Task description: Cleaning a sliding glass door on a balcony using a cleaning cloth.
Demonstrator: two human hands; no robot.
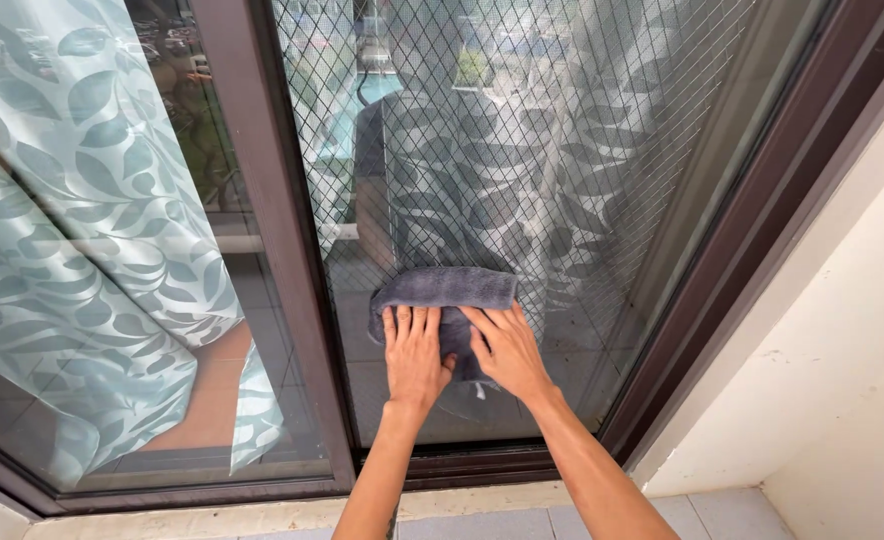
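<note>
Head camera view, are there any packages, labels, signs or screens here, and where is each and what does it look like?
Packages, signs, display screens: none in view.
Tag: small pale scrap hanging from the lower edge of the grey cloth, between the hands; too small to tell if it is a label.
Mesh screen: dark diamond-pattern netting over the right window pane, in a dark brown frame; left hand and right hand press the cloth flat against it.
</note>
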